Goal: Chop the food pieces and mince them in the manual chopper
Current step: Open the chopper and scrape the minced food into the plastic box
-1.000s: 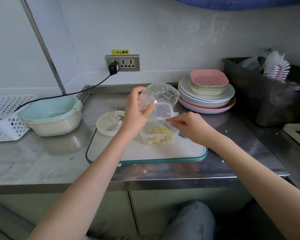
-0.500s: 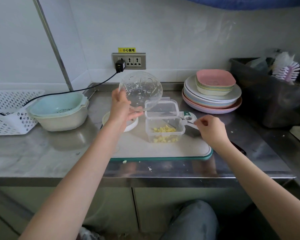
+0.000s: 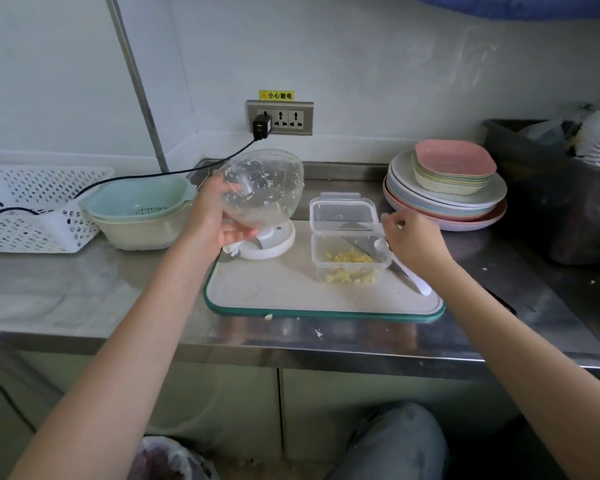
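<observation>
Head view: chopper bowl (image 3: 264,188) held above board edge (image 3: 323,311).

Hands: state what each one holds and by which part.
The left hand grips the clear bowl by its side wall. The right hand pinches something small; what it is cannot be told.

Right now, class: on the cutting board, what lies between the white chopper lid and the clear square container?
Head view: bare cutting board between chopper lid and container.
</observation>
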{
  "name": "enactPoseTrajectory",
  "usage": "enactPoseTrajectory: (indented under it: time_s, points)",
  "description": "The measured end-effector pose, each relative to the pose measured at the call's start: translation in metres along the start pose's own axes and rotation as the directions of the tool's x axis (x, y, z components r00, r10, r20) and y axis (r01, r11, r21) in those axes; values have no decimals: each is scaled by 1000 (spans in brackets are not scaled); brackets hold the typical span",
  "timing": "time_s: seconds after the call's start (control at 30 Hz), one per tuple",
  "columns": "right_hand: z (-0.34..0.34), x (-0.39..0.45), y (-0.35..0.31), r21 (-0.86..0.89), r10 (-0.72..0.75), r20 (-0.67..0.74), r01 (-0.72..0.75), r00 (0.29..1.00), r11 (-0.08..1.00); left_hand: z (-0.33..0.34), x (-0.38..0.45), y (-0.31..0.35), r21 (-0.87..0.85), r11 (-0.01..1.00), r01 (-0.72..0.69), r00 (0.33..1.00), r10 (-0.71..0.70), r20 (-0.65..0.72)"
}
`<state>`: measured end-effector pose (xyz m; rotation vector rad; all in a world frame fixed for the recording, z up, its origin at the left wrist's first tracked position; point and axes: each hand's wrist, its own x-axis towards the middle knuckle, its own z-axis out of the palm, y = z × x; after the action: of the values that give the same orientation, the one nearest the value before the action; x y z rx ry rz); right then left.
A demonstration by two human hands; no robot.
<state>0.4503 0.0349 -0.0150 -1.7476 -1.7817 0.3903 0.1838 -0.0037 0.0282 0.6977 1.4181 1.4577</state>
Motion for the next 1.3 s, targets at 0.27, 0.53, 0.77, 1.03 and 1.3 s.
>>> enactPoseTrajectory:
  time_s: [0.27,0.53,0.77,1.03,1.3]
  points:
    - [28,40,-14,477,229,92,-245,969,844,1,-8,-24,170,985,1,996,-15,83]
    - [-14,42,-3,764,485,-230,-152,844,627,17,-10,-33,516,856,-34,965,-107,241]
    - [-45,39,-30,930,484,-19,-162,875,330,49,-9,-56,798,528,-290,957,161,241]
    - [-58,26,-37,925,257,256,-313,932,215,45,-20,-20,199,824,-530,694,287,661]
    - [-62,2,-26,941,-195,200,-133,960,311,58,-17,-29,75,804,-590,657,425,622]
